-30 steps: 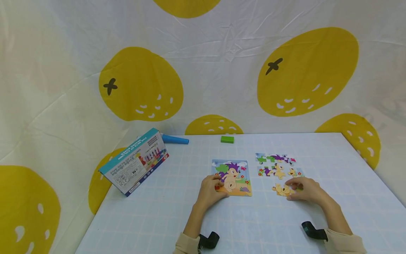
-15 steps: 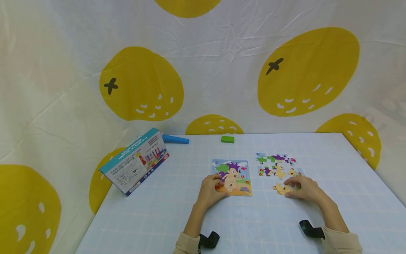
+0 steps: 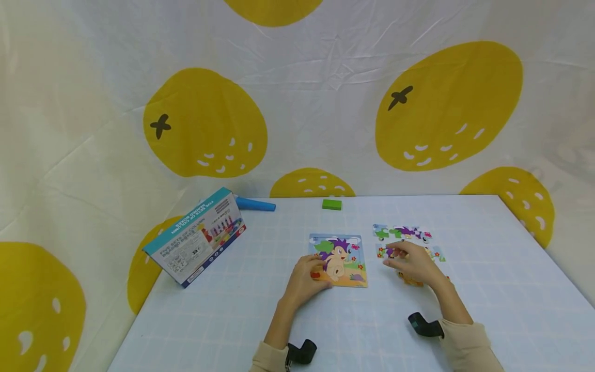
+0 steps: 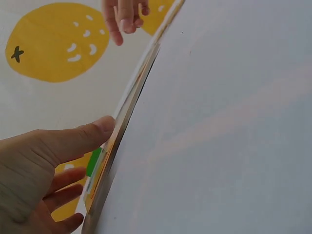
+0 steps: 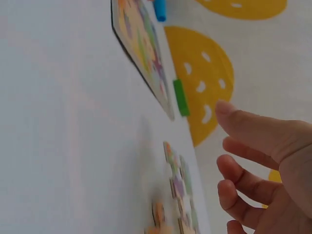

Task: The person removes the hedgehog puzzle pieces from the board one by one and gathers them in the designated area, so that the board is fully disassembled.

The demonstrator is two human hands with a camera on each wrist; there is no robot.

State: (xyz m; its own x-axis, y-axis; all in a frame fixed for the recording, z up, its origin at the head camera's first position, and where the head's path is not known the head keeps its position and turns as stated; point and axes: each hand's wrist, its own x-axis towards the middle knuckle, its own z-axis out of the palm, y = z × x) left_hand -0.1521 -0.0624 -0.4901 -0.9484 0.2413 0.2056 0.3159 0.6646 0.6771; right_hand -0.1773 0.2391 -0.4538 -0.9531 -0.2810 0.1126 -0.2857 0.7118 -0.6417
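Note:
A square picture board [image 3: 343, 258] with a purple-haired hedgehog lies at mid-table. My left hand [image 3: 304, 276] rests at its lower left corner; in the left wrist view the thumb [image 4: 97, 131] touches the board's edge and the other fingers are loosely bent. My right hand [image 3: 413, 263] hovers above the jigsaw pieces [image 3: 406, 233] to the right of the board. In the right wrist view, nothing is between the thumb and fingers of that hand [image 5: 263, 165]. The pieces lie in rough rows; my right hand hides part of the middle and lower ones.
A box [image 3: 197, 235] with a blue-green top stands slanted at the left, a blue tapered object [image 3: 255, 204] behind it. A green block [image 3: 332, 205] lies near the far edge. Behind the table hangs a white cloth [image 3: 321, 124] with yellow fruit shapes.
My right hand has moved left and away from the lower right pieces to over the middle row. The left hand stays at the board's corner.

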